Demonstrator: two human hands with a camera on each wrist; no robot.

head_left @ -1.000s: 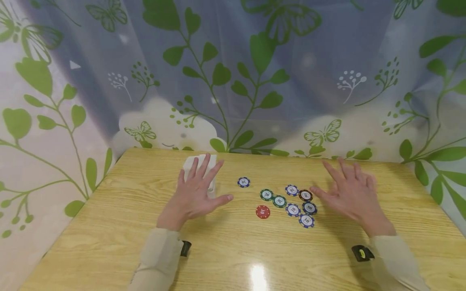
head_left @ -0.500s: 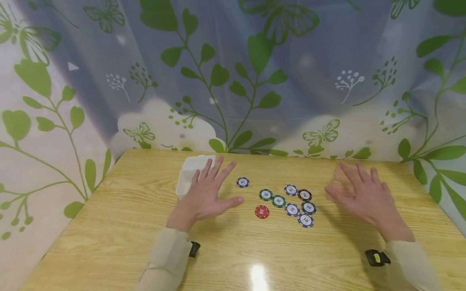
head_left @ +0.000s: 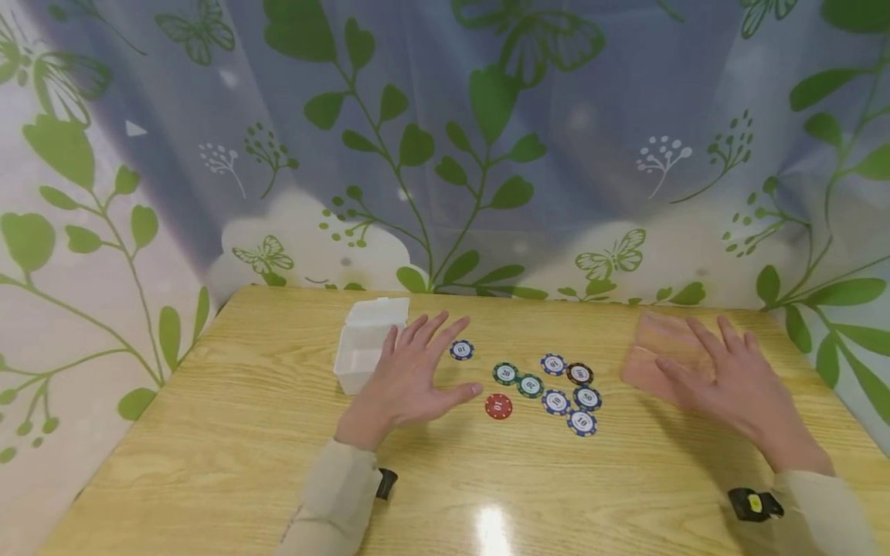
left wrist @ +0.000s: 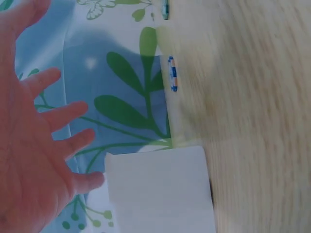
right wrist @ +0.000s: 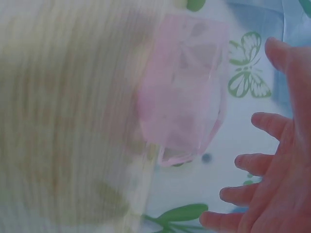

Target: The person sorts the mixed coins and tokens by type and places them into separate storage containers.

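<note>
My left hand (head_left: 406,386) hovers with spread fingers over the table, just right of a white box (head_left: 357,373) whose lid stands open at the back. Part of that box is hidden behind the hand. In the left wrist view, the white box (left wrist: 160,194) shows its plain side below the empty left hand (left wrist: 34,155). Over on the right, my right hand (head_left: 747,398) is held above the table, fingers extended, overlapping a see-through pink box (head_left: 650,359). The right wrist view has the pink box (right wrist: 182,82) beside the empty right hand (right wrist: 272,179).
Several poker chips lie flat between the hands: a lone blue one (head_left: 462,350), two green ones (head_left: 506,374), a red one (head_left: 498,406), and a cluster with a black chip (head_left: 580,374). Behind the wooden table (head_left: 445,486) hangs a leaf-patterned curtain (head_left: 445,154).
Both hands have moved to the right, still with fingers spread. The white box and the pink box now show more from behind them. The chips lie as before.
</note>
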